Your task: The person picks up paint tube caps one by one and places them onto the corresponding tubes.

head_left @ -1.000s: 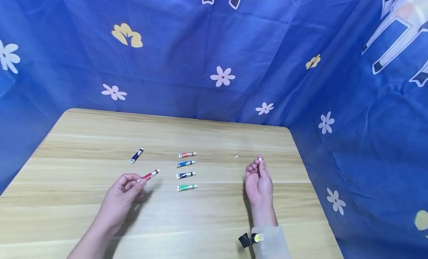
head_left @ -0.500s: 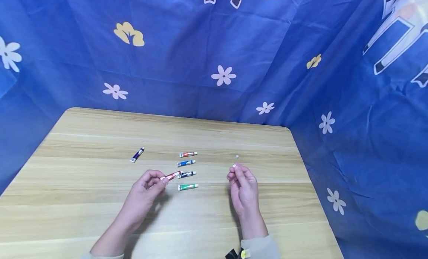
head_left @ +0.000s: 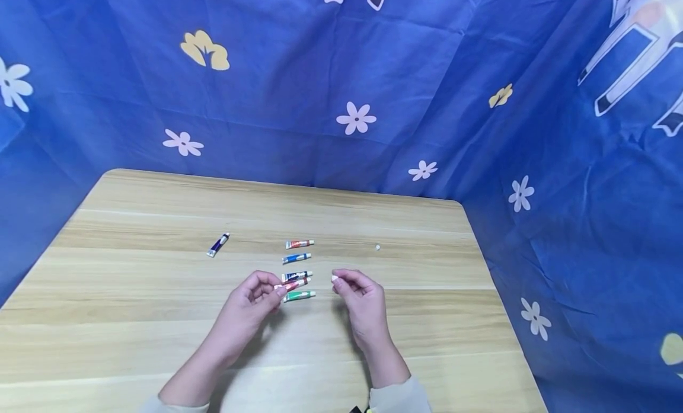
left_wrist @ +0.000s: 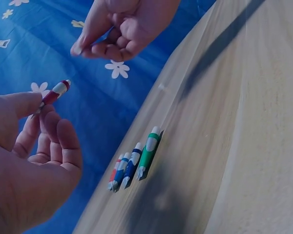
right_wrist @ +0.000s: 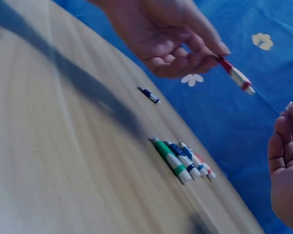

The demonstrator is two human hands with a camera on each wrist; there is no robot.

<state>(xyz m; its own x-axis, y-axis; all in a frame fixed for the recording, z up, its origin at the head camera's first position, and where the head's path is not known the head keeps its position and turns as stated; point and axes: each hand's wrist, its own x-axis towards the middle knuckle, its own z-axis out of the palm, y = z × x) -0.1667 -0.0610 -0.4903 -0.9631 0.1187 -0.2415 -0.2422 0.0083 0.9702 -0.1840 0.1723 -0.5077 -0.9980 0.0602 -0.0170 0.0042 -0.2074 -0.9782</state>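
Note:
My left hand (head_left: 240, 312) pinches a red paint tube (head_left: 297, 284) between thumb and forefinger, its narrow nozzle end pointing right. In the left wrist view the tube (left_wrist: 56, 92) shows a silver-white band near the nozzle. Facing it, my right hand (head_left: 365, 306) pinches a small white cap (head_left: 334, 278) between thumb and fingertip. A gap separates cap and nozzle, also in the right wrist view, where the cap (right_wrist: 289, 106) is partly hidden by fingers. Both hands are raised over the table. Beneath the held tube lie a dark blue tube (head_left: 290, 277) and a green tube (head_left: 301, 295).
Farther back in the same column lie a blue tube (head_left: 296, 258) and an orange-red tube (head_left: 300, 244). A dark purple tube (head_left: 218, 245) rests slantwise to the left. One small white piece (head_left: 377, 247) sits on the wooden table (head_left: 160, 223) at right. Blue patterned cloth (head_left: 277, 134) hangs behind.
The left hand has carried the red paint tube rightward over the column of tubes. My right hand has come leftward with the white cap, narrowing the gap. The tubes on the table have stayed put.

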